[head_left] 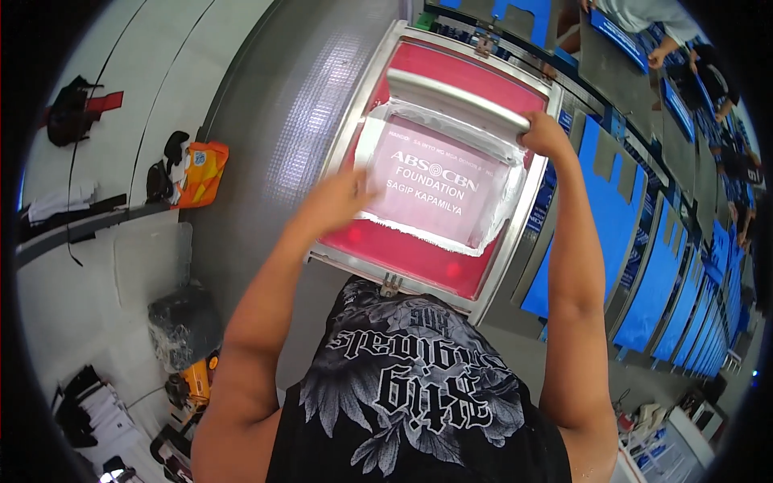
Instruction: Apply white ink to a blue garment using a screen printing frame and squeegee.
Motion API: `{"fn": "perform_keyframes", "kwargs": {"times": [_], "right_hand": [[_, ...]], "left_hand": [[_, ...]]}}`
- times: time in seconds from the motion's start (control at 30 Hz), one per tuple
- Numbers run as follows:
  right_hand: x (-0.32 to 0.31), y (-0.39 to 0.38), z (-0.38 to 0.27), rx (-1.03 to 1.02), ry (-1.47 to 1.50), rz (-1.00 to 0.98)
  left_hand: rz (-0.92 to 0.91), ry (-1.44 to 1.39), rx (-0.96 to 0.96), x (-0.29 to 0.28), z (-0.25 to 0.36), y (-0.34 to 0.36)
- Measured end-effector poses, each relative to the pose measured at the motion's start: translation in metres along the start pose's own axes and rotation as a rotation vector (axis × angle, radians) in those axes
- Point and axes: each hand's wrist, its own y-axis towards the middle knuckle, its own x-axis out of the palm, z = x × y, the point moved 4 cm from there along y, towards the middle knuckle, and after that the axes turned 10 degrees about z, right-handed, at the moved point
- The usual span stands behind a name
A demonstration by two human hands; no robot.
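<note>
A long grey surface (274, 121) is running through a workshop, with rows of blue panels (612, 209) lying to the right. A metal-framed printing screen (419, 258), red with a pale centre, is lying on the surface before the person. The right hand (546, 134) is closing its grip on the squeegee (455, 98) at the screen's far end. The left hand (336, 201), blurred, is hovering over the screen's left edge; whether its grip is open cannot be told.

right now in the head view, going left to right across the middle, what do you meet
orange bag on the floor → left hand on the screen → red printing screen frame → right hand gripping the squeegee → row of blue panels
</note>
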Motion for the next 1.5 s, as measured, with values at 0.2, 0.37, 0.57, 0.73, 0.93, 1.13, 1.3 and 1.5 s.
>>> {"fn": "perform_keyframes", "kwargs": {"times": [0.2,0.37,0.57,0.73,0.93,1.13,1.3,1.5], "right_hand": [[0.023,0.010,-0.006,0.027,-0.154,-0.152],[0.030,0.021,-0.053,-0.053,-0.059,-0.036],[0.022,-0.006,-0.082,-0.044,-0.116,0.001],[0.035,-0.131,-0.132,0.021,-0.124,-0.040],[0.065,-0.254,-0.189,-0.061,-0.064,0.115],[0.045,-0.242,-0.126,-0.030,-0.091,0.187],[0.053,-0.241,-0.042,0.182,0.394,0.161],[0.095,-0.222,-0.003,0.413,1.077,0.172]], "left_hand": [[-0.613,-0.422,-0.182,0.138,-0.051,-0.151],[-0.605,-0.627,-0.243,0.166,-0.064,-0.162],[-0.597,-0.889,-0.159,0.125,-0.034,-0.172],[-0.644,-0.786,-0.194,0.119,-0.029,-0.171],[-0.602,-0.732,-0.258,0.135,-0.038,-0.173],[-0.468,-0.303,-0.270,0.155,-0.044,-0.165],[-0.464,-0.031,-0.139,0.129,-0.032,-0.161],[0.409,-0.017,-0.246,0.021,-0.082,-0.066]]}}
